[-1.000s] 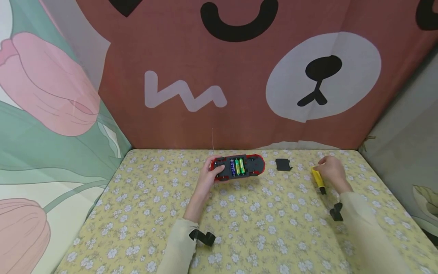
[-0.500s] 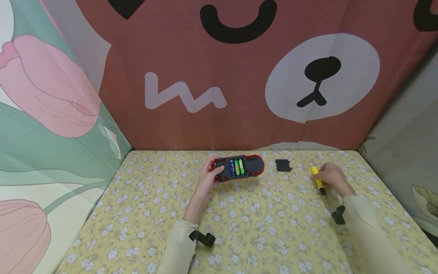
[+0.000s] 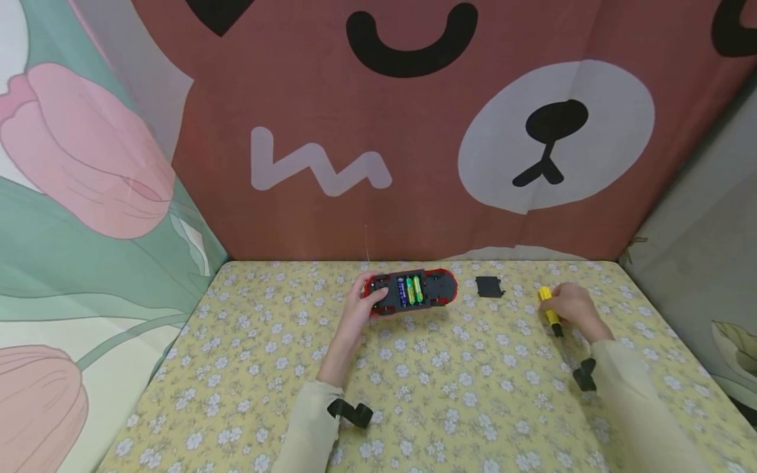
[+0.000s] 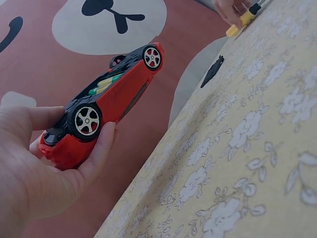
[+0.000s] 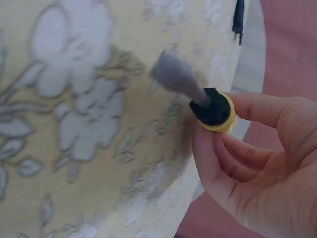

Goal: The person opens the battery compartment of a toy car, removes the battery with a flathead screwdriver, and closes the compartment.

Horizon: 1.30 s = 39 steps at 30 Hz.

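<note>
My left hand [image 3: 358, 303] grips one end of a red toy car [image 3: 440, 288], turned with its black underside up. In the left wrist view the toy car [image 4: 124, 91] is off the table, thumb on the underside and fingers along the red side. Its uncovered battery bay holds a purple battery [image 3: 402, 291] and two green ones [image 3: 414, 290]. At the right, my right hand [image 3: 576, 309] pinches the yellow handle of a screwdriver [image 3: 552, 316] between thumb and fingers. The right wrist view shows the screwdriver's flat blade [image 5: 176, 74] and dark collar. Whether it touches the table I cannot tell.
A black battery cover [image 3: 489, 286] lies on the flowered tablecloth [image 3: 449, 394] between the car and the screwdriver. Behind the table's back edge hangs a brown bear-print curtain [image 3: 414, 217]. A thin wire or antenna [image 3: 367, 243] rises near the left hand.
My right hand has shifted its hold from the top end of the screwdriver handle down to the handle's middle. The left hand and toy car have hardly moved.
</note>
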Tool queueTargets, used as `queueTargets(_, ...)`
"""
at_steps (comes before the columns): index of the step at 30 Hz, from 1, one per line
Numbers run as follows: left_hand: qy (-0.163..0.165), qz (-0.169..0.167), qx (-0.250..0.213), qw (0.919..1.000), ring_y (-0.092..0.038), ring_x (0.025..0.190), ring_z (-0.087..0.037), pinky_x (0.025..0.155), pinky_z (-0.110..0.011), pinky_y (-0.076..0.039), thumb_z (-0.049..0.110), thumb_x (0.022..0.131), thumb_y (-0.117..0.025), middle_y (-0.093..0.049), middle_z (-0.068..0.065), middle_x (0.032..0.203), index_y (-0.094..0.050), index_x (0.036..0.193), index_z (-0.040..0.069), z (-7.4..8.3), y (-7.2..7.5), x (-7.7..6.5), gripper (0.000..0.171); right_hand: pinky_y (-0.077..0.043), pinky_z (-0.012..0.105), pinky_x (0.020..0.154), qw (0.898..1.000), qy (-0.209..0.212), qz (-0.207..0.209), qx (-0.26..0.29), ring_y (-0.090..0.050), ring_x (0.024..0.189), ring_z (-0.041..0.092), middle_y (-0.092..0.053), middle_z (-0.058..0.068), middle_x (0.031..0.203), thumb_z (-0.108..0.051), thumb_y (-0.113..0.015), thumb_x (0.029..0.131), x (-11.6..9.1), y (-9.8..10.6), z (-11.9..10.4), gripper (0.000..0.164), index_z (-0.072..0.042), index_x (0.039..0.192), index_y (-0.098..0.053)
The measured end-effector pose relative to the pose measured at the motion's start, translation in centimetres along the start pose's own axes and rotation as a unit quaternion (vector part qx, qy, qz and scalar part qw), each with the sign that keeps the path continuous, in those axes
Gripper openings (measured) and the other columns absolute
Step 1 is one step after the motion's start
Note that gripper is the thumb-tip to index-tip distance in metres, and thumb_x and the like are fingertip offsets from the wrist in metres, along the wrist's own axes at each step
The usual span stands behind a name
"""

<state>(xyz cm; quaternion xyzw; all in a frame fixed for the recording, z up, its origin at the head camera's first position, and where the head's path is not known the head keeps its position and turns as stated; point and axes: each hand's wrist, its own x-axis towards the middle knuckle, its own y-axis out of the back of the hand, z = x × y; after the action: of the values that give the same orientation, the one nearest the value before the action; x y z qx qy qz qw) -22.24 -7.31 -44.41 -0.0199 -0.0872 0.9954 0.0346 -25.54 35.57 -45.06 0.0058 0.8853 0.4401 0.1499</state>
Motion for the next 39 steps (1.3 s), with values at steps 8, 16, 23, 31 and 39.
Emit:
queueTargets(8,0.000,-0.004,-0.001,1.0000,-0.065,0.112,-0.035,0.088,-0.053,-0.061,0.013,0.102,-0.063,-0.052,-0.021,0.142,-0.055,0.144,0.014,-0.1,0.1,0.0,0.043,-0.060,0.041,0.057,0.994,0.056,0.088,0.024,-0.064,0.063,0.026,-0.063,0.027,0.088,-0.016,-0.065,0.098,-1.3,0.9,-3.3,0.038,0.019,0.109,-0.055)
queueTargets(16,0.002,-0.005,-0.001,1.0000,-0.065,0.112,-0.034,0.084,-0.047,-0.063,0.013,0.102,-0.062,-0.051,-0.021,0.143,-0.054,0.145,0.013,-0.2,0.2,0.0,0.044,-0.062,0.031,0.059,0.970,0.128,0.183,0.092,-0.069,0.087,0.045,-0.061,0.033,0.109,-0.018,-0.067,0.099,-3.1,1.2,-8.0,0.047,0.018,0.127,-0.054)
queueTargets(23,0.000,-0.004,0.000,1.0000,-0.065,0.111,-0.035,0.083,-0.047,-0.063,0.013,0.102,-0.063,-0.052,-0.022,0.142,-0.054,0.144,0.012,0.0,0.0,0.0,0.043,-0.055,0.012,0.059,0.945,0.174,0.223,0.167,-0.069,0.075,0.018,-0.063,0.026,0.105,-0.021,-0.070,0.100,-4.6,1.2,-11.2,0.046,0.013,0.127,-0.057)
queueTargets(31,0.004,-0.005,-0.002,1.0000,-0.065,0.112,-0.036,0.080,-0.042,-0.064,0.013,0.101,-0.063,-0.052,-0.022,0.143,-0.054,0.145,0.013,0.1,-0.1,-0.1,0.044,-0.057,0.014,0.065,0.927,0.182,0.231,0.232,-0.062,0.070,-0.006,-0.062,0.019,0.106,-0.024,-0.073,0.098,-5.7,1.3,-14.0,0.047,0.009,0.126,-0.058)
queueTargets(39,-0.001,-0.005,0.001,1.0000,-0.066,0.112,-0.039,0.077,-0.041,-0.064,0.013,0.102,-0.063,-0.051,-0.024,0.143,-0.053,0.146,0.010,-0.1,-0.1,0.0,0.045,-0.058,0.016,0.069,0.905,0.209,0.231,0.288,-0.066,0.078,0.003,-0.062,0.012,0.101,-0.019,-0.076,0.096,-7.0,1.1,-16.2,0.041,0.009,0.120,-0.059)
